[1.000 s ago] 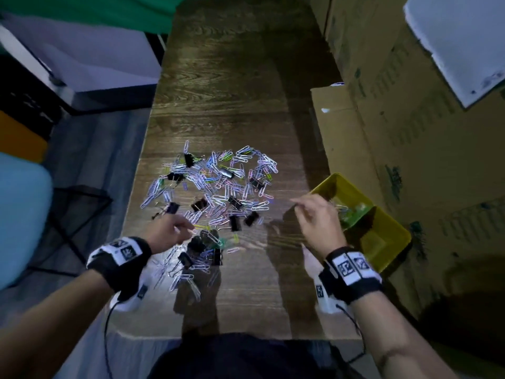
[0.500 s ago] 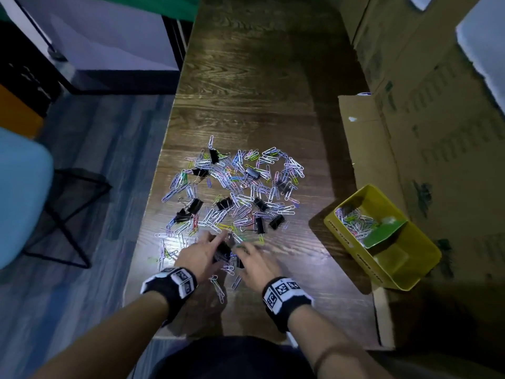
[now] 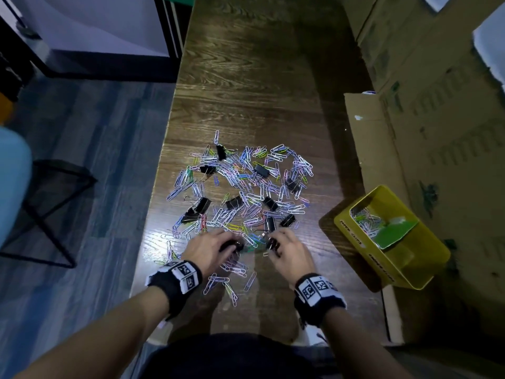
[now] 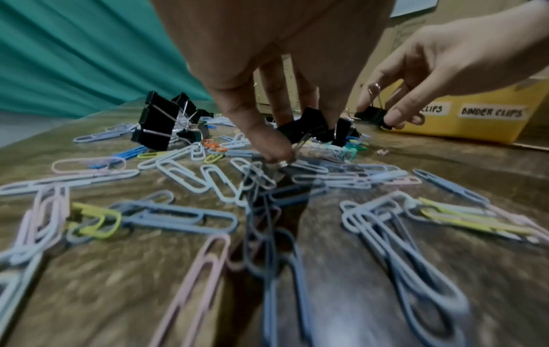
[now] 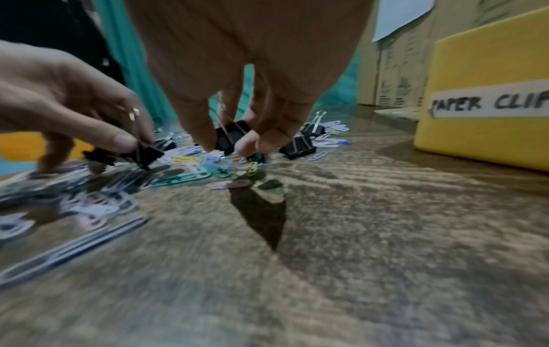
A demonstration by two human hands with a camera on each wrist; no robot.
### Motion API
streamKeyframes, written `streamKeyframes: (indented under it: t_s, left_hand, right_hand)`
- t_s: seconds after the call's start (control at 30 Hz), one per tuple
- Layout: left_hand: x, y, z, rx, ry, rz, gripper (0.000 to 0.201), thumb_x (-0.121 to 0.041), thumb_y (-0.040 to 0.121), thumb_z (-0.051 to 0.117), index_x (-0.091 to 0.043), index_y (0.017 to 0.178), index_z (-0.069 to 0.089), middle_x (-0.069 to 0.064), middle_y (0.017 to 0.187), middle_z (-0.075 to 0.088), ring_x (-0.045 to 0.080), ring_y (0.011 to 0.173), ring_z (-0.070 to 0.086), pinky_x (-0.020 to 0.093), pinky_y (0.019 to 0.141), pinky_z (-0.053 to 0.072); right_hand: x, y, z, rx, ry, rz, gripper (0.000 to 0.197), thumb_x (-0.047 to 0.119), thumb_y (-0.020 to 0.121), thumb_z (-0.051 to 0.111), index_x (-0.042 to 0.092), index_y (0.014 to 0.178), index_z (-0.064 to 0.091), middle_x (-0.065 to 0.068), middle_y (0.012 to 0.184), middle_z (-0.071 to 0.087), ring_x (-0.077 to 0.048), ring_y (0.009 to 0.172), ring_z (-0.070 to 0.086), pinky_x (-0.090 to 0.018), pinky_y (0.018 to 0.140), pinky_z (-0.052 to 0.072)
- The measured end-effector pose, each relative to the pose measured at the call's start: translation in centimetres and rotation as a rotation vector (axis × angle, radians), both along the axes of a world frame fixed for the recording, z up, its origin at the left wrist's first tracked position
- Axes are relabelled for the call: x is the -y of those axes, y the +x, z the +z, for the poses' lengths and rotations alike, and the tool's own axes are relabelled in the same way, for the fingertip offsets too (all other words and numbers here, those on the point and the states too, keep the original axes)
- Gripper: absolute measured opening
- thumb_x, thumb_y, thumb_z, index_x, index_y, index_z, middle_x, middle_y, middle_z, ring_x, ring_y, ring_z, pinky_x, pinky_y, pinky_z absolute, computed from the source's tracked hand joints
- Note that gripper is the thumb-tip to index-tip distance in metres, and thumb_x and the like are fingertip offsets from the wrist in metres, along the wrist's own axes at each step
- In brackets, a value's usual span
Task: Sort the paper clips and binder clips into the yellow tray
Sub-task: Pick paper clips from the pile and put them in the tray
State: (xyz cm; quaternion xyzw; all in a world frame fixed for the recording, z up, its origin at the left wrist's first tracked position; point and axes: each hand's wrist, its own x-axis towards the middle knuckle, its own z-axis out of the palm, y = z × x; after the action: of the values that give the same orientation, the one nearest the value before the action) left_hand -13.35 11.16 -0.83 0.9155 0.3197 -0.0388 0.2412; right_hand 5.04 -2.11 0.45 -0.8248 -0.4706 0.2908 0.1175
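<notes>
left hand (image 3: 208, 248) pinching a black binder clip (image 4: 307, 128), right hand (image 3: 291, 251) pinching another binder clip (image 5: 230, 138)

Binder clips (image 3: 233, 202) black; paper clips (image 3: 276, 155) pastel mixed; tray (image 3: 410, 272) yellow; table (image 3: 246, 77) dark woodgrain.

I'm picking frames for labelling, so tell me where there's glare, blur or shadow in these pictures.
Head view: bright glare on the dark wooden table beside the left hand, surroundings dim. Left wrist view: the nearest pastel paper clips smear. Right wrist view: foreground tabletop blurred, sharp dark shadow under the right hand.
</notes>
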Motion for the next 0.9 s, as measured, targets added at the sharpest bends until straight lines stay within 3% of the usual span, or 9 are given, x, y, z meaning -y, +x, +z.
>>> streamKeyframes:
  t_s: [0.17,0.23,0.33,0.43,0.53,0.6,0.67,0.77,0.9]
  left_hand:
    - [-2.5,2.8,1.0,0.021,-0.009,0.049,0.028,-0.040,0.092,0.048,-0.024,0.114,0.056,-0.003,0.107,0.061,0.018,0.079,0.061,0.029,0.061,0.052]
    - [-3.4,3.7,1.1,-0.004,-0.028,0.032,0.029,-0.040,0.091,0.050,-0.024,0.116,0.052,0.000,0.112,0.059,0.021,0.086,0.062,0.033,0.068,0.053]
    - [-4.4,3.3,1.2,0.008,-0.164,-0.032,0.045,-0.043,0.090,0.051,-0.027,0.131,0.040,0.005,0.134,0.048,0.024,0.111,0.055,0.041,0.091,0.049]
    - [-4.8,0.2,1.6,0.170,-0.229,0.000,0.043,-0.040,0.092,0.047,-0.029,0.133,0.038,0.003,0.133,0.045,0.016,0.107,0.054,0.039,0.091,0.051]
    - [-5.0,-5.0,1.2,0.202,-0.069,0.198,0.029,-0.024,0.090,0.054,-0.019,0.119,0.052,0.006,0.116,0.053,0.018,0.093,0.059,0.039,0.081,0.054]
    - [-4.8,-8.3,0.6,0.081,0.004,0.329,0.032,-0.023,0.087,0.058,-0.015,0.117,0.054,0.010,0.111,0.053,0.026,0.090,0.060,0.041,0.076,0.054]
    - [-3.8,-10.0,-0.1,-0.072,-0.010,0.411,0.040,-0.030,0.086,0.061,-0.014,0.121,0.052,0.015,0.113,0.051,0.032,0.092,0.059,0.042,0.079,0.053]
    - [-1.1,-9.3,-0.6,-0.056,-0.079,0.402,0.036,-0.026,0.085,0.061,-0.010,0.117,0.055,0.016,0.110,0.050,0.034,0.091,0.058,0.039,0.084,0.051]
    - [2.7,-6.2,-0.9,0.017,-0.160,0.279,0.031,-0.022,0.089,0.055,-0.006,0.116,0.054,0.013,0.112,0.049,0.026,0.091,0.056,0.036,0.086,0.051]
  right_hand:
    - [-1.2,1.7,-0.6,-0.018,0.021,-0.284,0.038,0.019,0.086,0.065,0.020,0.124,0.057,0.001,0.130,0.045,-0.020,0.097,0.060,-0.039,0.089,0.053]
    - [-1.5,1.9,-1.0,-0.045,0.033,-0.308,0.041,0.016,0.085,0.066,0.018,0.125,0.057,-0.003,0.133,0.043,-0.023,0.097,0.061,-0.041,0.091,0.051]
    - [-1.1,1.6,-1.0,-0.044,0.098,-0.302,0.053,0.014,0.083,0.066,0.019,0.133,0.050,-0.008,0.137,0.036,-0.025,0.099,0.060,-0.041,0.091,0.051]
    - [0.1,0.3,-0.1,0.024,0.145,-0.323,0.047,0.019,0.085,0.065,0.023,0.130,0.051,-0.005,0.135,0.037,-0.021,0.101,0.059,-0.038,0.089,0.052]
    - [1.7,-1.5,0.0,-0.029,0.135,-0.214,0.034,0.024,0.083,0.068,0.027,0.116,0.060,-0.001,0.120,0.052,-0.019,0.098,0.058,-0.033,0.086,0.052]
    - [2.2,-2.8,-0.4,-0.097,0.024,-0.074,0.032,0.034,0.081,0.070,0.028,0.111,0.060,0.001,0.115,0.056,-0.016,0.093,0.057,-0.033,0.086,0.051]
    - [2.2,-4.2,-0.8,-0.105,-0.093,0.071,0.046,0.045,0.079,0.069,0.027,0.119,0.054,0.002,0.122,0.053,-0.016,0.104,0.054,-0.035,0.092,0.048]
    - [1.6,-6.5,-1.2,-0.045,-0.159,0.228,0.074,0.056,0.077,0.066,0.029,0.138,0.034,0.003,0.140,0.038,-0.018,0.130,0.039,-0.036,0.104,0.040]
    - [0.6,-8.6,-1.6,-0.054,-0.178,0.228,0.094,0.052,0.074,0.071,0.023,0.146,0.018,-0.005,0.144,0.032,-0.022,0.136,0.032,-0.041,0.111,0.033]
